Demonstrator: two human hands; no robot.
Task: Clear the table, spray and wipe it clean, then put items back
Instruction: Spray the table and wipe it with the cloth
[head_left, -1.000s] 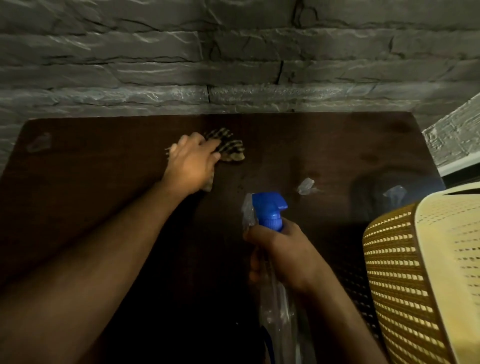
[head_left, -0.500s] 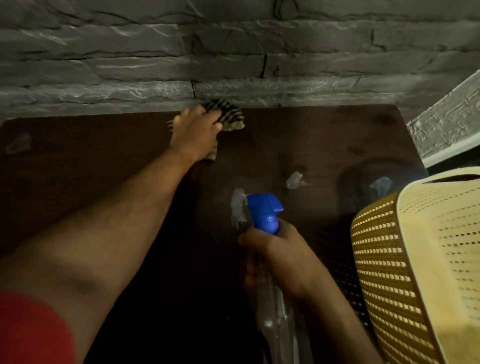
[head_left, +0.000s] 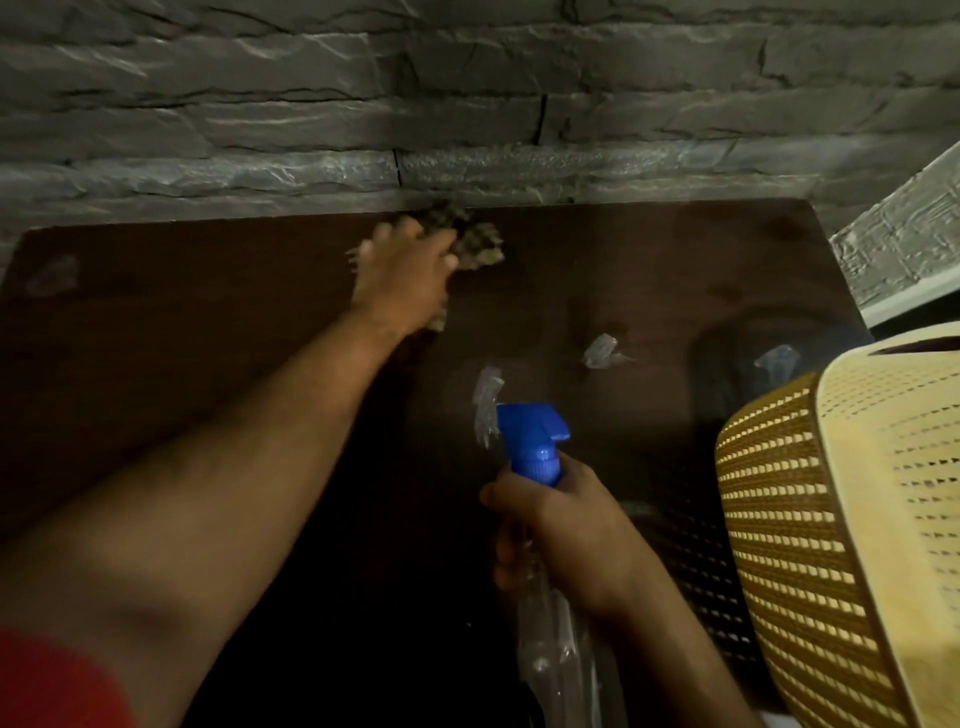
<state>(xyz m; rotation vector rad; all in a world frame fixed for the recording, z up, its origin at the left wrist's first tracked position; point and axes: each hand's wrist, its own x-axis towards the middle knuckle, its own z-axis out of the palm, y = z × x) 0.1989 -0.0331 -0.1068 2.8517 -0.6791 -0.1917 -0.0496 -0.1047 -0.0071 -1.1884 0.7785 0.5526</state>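
Checked cloth (head_left: 475, 241) is pressed to tabletop (head_left: 182, 312) at far edge under left hand (head_left: 402, 275); spray bottle (head_left: 540, 519) is gripped upright by right hand (head_left: 561, 530), nearer.

A yellow perforated basket (head_left: 841, 519) stands at right; a grey stone wall (head_left: 363, 104) runs behind.
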